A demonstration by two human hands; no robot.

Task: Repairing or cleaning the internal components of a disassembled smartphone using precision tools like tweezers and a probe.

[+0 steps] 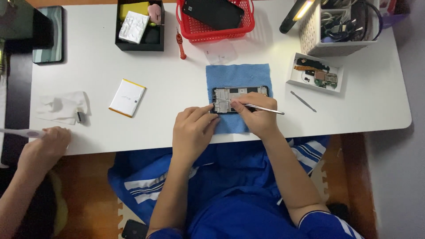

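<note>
An opened phone frame (239, 94) lies on a blue cloth (239, 75) near the front of the white table (177, 79). My left hand (193, 128) rests at the frame's left end, its fingertips steadying it. My right hand (257, 116) grips metal tweezers (261, 107) whose tips point into the frame's middle.
A white flat battery (127, 98) lies left of the cloth, crumpled tissue (62, 106) further left. A red screwdriver (181, 46), red basket (215, 17), black box (139, 24), white parts tray (316, 73), a metal pry tool (303, 101) and cable bin (338, 24) stand behind. Another person's hand (44, 144) is at the left edge.
</note>
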